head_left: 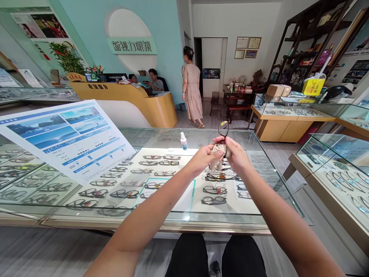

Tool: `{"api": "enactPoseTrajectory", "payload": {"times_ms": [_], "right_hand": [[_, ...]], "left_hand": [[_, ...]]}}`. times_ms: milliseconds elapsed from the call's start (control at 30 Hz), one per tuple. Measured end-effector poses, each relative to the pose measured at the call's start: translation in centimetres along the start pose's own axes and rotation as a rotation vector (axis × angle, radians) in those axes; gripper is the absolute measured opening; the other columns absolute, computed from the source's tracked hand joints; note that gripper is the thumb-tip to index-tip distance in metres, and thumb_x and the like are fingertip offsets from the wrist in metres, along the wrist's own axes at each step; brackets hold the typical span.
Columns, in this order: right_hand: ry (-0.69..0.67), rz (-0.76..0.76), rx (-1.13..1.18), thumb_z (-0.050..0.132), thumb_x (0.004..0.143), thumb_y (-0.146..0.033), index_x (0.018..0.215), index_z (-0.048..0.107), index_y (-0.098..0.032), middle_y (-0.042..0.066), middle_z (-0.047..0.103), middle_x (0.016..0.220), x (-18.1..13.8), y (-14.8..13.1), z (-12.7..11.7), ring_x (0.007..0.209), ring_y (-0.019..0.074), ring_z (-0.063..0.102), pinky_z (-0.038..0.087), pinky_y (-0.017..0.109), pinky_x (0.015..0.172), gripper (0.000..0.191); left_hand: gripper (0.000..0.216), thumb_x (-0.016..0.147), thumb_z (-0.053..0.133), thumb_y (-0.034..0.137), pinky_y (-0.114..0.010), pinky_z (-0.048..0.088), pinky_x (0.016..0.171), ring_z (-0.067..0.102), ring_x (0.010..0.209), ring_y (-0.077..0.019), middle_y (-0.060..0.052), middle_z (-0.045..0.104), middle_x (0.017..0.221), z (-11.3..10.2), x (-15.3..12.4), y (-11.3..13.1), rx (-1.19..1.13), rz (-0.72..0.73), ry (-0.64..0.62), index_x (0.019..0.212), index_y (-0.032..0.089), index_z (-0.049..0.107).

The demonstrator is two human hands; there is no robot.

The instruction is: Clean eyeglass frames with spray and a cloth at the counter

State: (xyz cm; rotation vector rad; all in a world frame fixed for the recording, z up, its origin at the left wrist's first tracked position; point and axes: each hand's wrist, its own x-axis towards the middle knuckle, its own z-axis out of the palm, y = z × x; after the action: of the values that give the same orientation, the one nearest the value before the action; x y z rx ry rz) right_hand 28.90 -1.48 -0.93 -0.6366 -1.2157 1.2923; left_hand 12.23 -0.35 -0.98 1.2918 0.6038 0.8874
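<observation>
A pair of dark-rimmed eyeglasses (223,128) is held up above the glass counter, one lens upright with a yellow sticker on it. My left hand (209,156) pinches a beige cloth (216,158) against the lower part of the glasses. Fingers of my right hand (235,152) are closed on the frame from the other side. The cloth and fingers hide the lower lens and much of the temples. Beyond my left hand a small white spray bottle (183,141) stands on the counter top.
Under the glass top of the display counter (198,217) lie several rows of eyeglasses. A printed sheet (72,138) stands tilted at the left. Another person (191,84) is near the back doorway; people sit behind the reception desk (161,109). More display cases (331,154) are at the right.
</observation>
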Motion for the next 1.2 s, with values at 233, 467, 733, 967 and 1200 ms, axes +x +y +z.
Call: {"api": "enactPoseTrajectory", "payload": {"times_ms": [233, 467, 733, 967, 1200], "right_hand": [[0.047, -0.053, 0.008, 0.077, 0.093, -0.067, 0.109, 0.082, -0.028, 0.006, 0.081, 0.119, -0.1, 0.0, 0.0, 0.106, 0.0241, 0.069, 0.056, 0.035, 0.093, 0.042], [0.064, -0.071, -0.019, 0.073, 0.095, -0.068, 0.11, 0.08, -0.028, 0.006, 0.082, 0.117, 0.0, 0.4, 0.1, 0.106, 0.0243, 0.072, 0.056, 0.036, 0.095, 0.044], [0.025, -0.047, -0.042, 0.07, 0.094, -0.074, 0.112, 0.08, -0.028, 0.007, 0.08, 0.124, -0.4, 0.9, 1.3, 0.112, 0.027, 0.072, 0.059, 0.037, 0.094, 0.051], [-0.039, -0.009, -0.103, 0.062, 0.1, -0.075, 0.127, 0.081, -0.028, 0.005, 0.081, 0.109, -0.9, 1.4, 1.5, 0.089, 0.0224, 0.07, 0.054, 0.032, 0.075, 0.057], [-0.035, 0.012, -0.026, 0.072, 0.097, -0.068, 0.123, 0.083, -0.027, 0.004, 0.081, 0.104, -0.6, 0.9, 1.2, 0.093, 0.0233, 0.072, 0.057, 0.033, 0.082, 0.05]], "left_hand": [[0.067, 0.077, 0.086, 0.079, -0.028, 0.052, 0.064, 0.065, 0.064, -0.0152, -0.002, 0.069, 0.075, 0.4, -0.2, -0.6, 0.143, 0.012, 0.079, 0.087, 0.016, 0.066], [0.062, 0.079, 0.089, 0.07, -0.025, 0.039, 0.064, 0.049, 0.067, -0.0106, 0.002, 0.058, 0.081, 0.7, 0.0, -1.0, 0.177, 0.144, 0.089, 0.101, 0.016, 0.066], [0.067, 0.085, 0.081, 0.075, -0.026, 0.037, 0.067, 0.044, 0.072, -0.0119, 0.002, 0.056, 0.083, 0.9, 0.0, -0.9, 0.249, 0.285, 0.114, 0.11, 0.016, 0.064], [0.066, 0.093, 0.066, 0.083, -0.026, 0.039, 0.065, 0.044, 0.068, -0.012, 0.003, 0.053, 0.076, 1.0, -0.1, -1.2, 0.262, 0.341, 0.221, 0.101, 0.018, 0.062], [0.07, 0.096, 0.056, 0.087, -0.027, 0.042, 0.064, 0.05, 0.065, -0.013, 0.001, 0.057, 0.071, -0.3, 0.1, -0.2, 0.345, 0.281, 0.158, 0.082, 0.019, 0.056]]}}
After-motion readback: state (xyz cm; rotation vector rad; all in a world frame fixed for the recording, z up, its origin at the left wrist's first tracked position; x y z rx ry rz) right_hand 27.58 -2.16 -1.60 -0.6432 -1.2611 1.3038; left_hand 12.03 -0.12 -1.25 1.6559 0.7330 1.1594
